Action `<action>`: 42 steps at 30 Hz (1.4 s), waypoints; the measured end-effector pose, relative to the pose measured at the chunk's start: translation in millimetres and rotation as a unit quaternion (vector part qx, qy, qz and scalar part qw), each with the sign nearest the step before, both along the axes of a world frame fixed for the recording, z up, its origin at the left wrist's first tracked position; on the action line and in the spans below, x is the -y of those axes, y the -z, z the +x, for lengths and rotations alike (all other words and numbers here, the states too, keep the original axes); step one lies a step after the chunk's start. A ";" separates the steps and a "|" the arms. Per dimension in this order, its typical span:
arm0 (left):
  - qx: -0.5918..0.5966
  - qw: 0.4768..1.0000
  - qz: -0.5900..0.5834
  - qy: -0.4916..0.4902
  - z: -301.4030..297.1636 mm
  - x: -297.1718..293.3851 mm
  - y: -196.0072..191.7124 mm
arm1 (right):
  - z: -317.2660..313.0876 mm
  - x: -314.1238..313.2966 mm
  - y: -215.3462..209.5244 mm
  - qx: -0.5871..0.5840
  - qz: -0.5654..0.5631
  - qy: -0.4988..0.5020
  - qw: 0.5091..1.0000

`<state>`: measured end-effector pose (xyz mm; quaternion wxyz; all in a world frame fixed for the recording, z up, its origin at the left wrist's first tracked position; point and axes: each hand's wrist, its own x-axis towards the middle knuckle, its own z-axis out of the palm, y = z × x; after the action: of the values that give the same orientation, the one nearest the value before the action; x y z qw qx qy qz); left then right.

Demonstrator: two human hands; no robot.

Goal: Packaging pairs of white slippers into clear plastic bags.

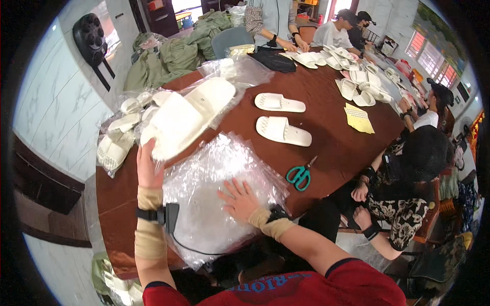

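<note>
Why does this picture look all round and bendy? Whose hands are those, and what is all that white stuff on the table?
The picture comes from a small wide-angle camera worn on a person's head, looking down. That lens bends straight edges, so everything looks round. The two arms coming up from the bottom are that person's own. The left hand holds a pair of white slippers. The right hand lies flat on a stack of clear plastic bags. On the brown table lie two more white slippers, green scissors, a yellow paper and a pile of bagged slippers. Other people work at the far end.
</note>
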<state>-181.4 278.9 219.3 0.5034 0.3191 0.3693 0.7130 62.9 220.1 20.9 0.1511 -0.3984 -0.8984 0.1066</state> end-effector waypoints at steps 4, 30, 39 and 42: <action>-0.026 0.996 -0.076 -0.028 4.5 104.1 39.2 | 1.9 -6.0 3.0 -0.011 0.055 -0.012 0.998; -0.511 0.794 -0.256 -0.207 -11.9 176.3 169.5 | 1.3 4.8 -52.1 -0.022 -0.313 -0.078 0.946; -0.735 0.628 -0.139 -0.216 -20.0 174.0 164.6 | 8.5 11.0 -68.4 -0.141 -0.325 0.068 0.933; -0.748 0.609 -0.195 -0.179 -19.2 166.8 197.0 | 35.0 18.7 -64.0 -0.177 -0.340 0.064 0.922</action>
<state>-200.6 112.1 22.3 -0.0348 0.5632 0.7975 0.2136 97.9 201.5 84.9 0.1694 -0.4573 -0.7395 0.4640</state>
